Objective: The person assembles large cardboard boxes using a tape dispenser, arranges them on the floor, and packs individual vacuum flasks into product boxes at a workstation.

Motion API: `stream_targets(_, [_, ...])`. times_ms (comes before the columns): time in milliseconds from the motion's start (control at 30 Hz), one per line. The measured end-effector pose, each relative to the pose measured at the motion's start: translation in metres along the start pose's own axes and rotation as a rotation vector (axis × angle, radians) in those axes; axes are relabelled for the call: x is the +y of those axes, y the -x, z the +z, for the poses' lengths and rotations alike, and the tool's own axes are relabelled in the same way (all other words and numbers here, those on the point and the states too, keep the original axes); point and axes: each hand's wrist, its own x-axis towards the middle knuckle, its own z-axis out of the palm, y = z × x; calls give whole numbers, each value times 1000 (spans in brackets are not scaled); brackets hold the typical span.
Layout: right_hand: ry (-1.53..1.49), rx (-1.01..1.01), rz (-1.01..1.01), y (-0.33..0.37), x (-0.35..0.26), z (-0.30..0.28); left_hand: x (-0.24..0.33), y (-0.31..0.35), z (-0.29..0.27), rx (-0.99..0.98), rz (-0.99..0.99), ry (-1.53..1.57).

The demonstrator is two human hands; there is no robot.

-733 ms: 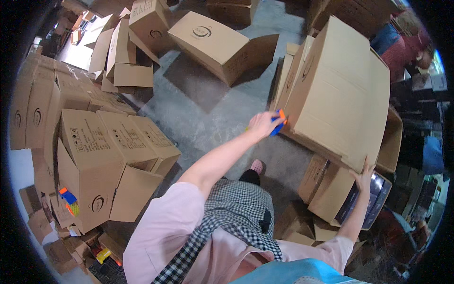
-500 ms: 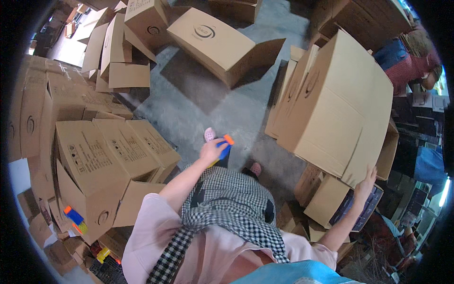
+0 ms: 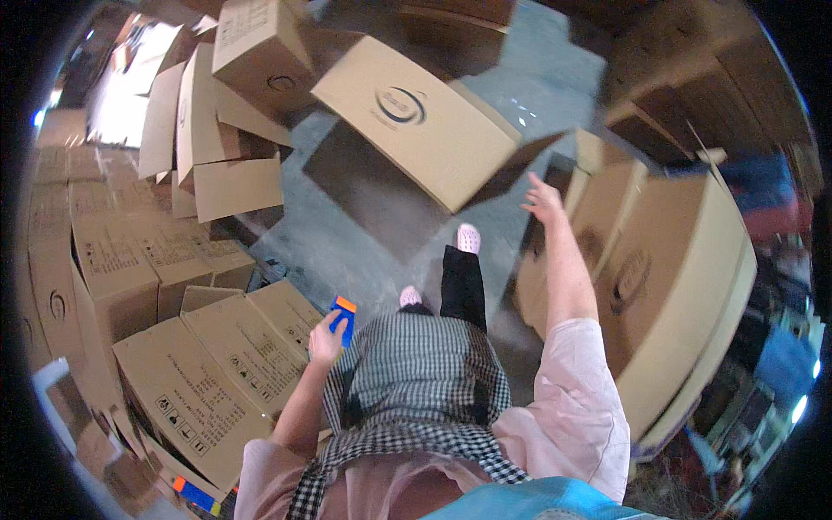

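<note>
My left hand [image 3: 326, 338] is closed around a blue tape dispenser [image 3: 343, 322] with an orange end, held beside my checked apron and just right of a row of flattened-looking brown cartons [image 3: 260, 334]. My right hand [image 3: 543, 201] reaches forward with nothing in it, its fingers apart. It hovers near the dark open end of a large brown carton [image 3: 412, 117] lying on the floor ahead; whether it touches the flap I cannot tell. To the right of that arm stand several big cartons [image 3: 685, 251] leaning in a row.
A second blue and orange dispenser [image 3: 196, 495] lies at the lower left by the cartons. Open cartons with spread flaps [image 3: 236, 189] stand at the far left. Grey concrete floor [image 3: 347, 238] shows around my pink shoes [image 3: 468, 238]. More stacked cartons [image 3: 693, 87] are at the far right.
My right hand has left the big carton on the right and swung forward and leftward. My left hand has moved left and nearer with the dispenser. My view has shifted, and one foot has stepped forward.
</note>
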Motion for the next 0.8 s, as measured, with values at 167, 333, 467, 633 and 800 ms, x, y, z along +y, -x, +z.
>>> stream_targets(167, [-39, 260, 68, -203, -27, 41, 19, -55, 35, 21, -209, 167])
stream_targets(333, [366, 497, -369, -304, -9, 48, 67, -159, 88, -24, -133, 166])
stream_targets(467, [818, 385, -605, -197, -51, 111, 93, -219, 84, 2, -204, 185])
stream_targets(633, [948, 281, -649, 10, -135, 216, 70, -325, 122, 37, -456, 420])
stream_targets(800, [1212, 326, -862, 144, -179, 257, 94, -302, 140, -556, -464, 1270])
